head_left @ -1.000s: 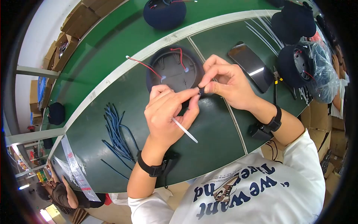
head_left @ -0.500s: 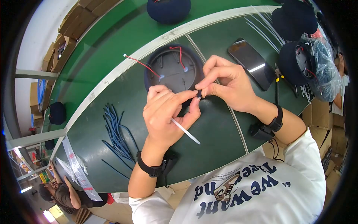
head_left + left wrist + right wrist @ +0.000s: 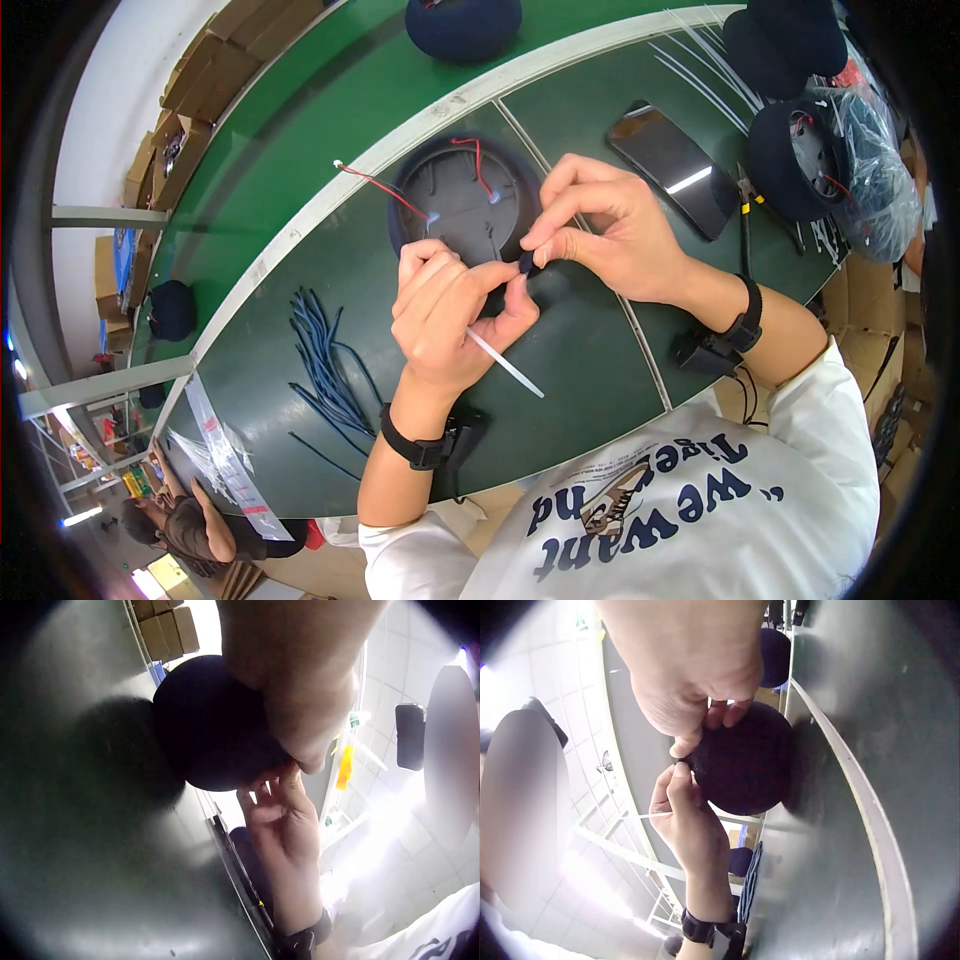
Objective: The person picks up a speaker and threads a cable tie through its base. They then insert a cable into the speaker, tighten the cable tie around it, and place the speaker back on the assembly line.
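Note:
Thumb and index finger of my left hand (image 3: 440,315) pinch a small dark piece (image 3: 526,262), and a thin white plastic strip (image 3: 508,365) juts out from under the curled fingers of the same hand. From the other side, my right hand (image 3: 615,235) holds that dark piece at its fingertips. Just beyond the hands stands a round shell (image 3: 455,215), grey inside, with two red wire leads (image 3: 385,185). In the right wrist view its dark fabric outside (image 3: 746,761) shows close behind the fingers.
Blue cords (image 3: 325,360) lie in a bundle left of the hands. To the right are a phone (image 3: 675,170), pliers (image 3: 745,210) and another round shell (image 3: 790,160) beside clear plastic. White strips (image 3: 695,85) lie farther back. A metal strip (image 3: 510,115) crosses the green table.
Both hands stay together at the dark piece, which has turned slightly and shows a broader face. The right fingers have shifted a little on it. The head view has moved slightly.

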The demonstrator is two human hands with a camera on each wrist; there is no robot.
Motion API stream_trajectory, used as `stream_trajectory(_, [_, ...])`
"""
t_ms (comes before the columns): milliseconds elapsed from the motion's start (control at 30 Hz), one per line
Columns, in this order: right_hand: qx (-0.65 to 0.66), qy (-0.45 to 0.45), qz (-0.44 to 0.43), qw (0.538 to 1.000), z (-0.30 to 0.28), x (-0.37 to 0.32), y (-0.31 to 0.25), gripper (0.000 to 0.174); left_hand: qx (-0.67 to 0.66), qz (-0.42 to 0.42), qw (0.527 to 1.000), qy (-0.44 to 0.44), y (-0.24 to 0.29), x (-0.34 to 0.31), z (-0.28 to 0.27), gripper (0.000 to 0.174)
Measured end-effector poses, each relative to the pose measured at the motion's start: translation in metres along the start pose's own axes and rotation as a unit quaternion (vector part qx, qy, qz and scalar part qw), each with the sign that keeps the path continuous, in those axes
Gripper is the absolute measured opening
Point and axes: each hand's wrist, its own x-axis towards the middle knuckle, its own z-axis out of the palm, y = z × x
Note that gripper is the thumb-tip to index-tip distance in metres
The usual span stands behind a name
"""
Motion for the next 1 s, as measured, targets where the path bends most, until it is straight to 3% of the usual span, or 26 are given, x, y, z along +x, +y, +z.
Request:
stream_trajectory(200, [-0.021, -0.027, -0.019, 0.999, -0.007, 0.004, 0.000, 0.015, 0.004, -0.045, 0.999, -0.015, 0.009, 0.004, -0.005, 0.023])
stream_trajectory(767, [0.030, -0.007, 0.015, 0.999, -0.002, 0.001, 0.000, 0.012, -0.001, -0.027, 0.999, -0.023, 0.004, 0.004, -0.005, 0.024])
stream_trajectory(1000, [-0.014, 0.004, 0.000, 1.000, 0.002, -0.003, 0.000, 0.013, 0.016, -0.019, 1.000, -0.014, 0.005, 0.003, -0.001, 0.022])
